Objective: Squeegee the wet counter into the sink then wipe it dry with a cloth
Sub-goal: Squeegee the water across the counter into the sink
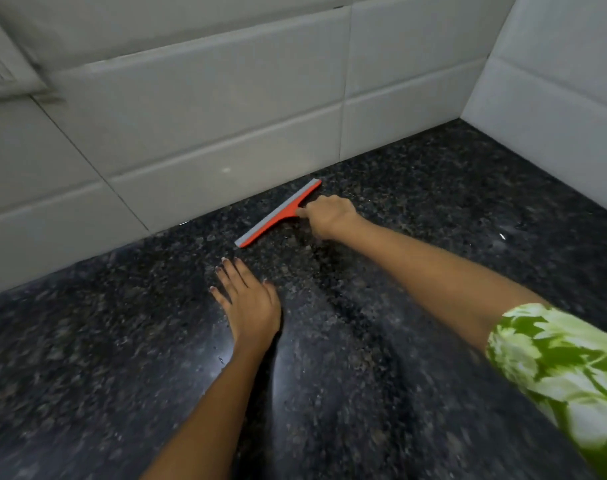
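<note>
right hand [329,216] grips squeegee [277,213] — left hand [248,299] flat on counter [433,202]

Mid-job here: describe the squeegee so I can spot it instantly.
Look along the dark speckled counter to where it meets the white tiled wall. The squeegee lies there, gripped by the right hand. It is the only orange-red thing, with a grey blade.

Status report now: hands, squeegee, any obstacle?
Right hand grips squeegee near tiled wall. Left hand flat on counter. No obstacle seen.
</note>
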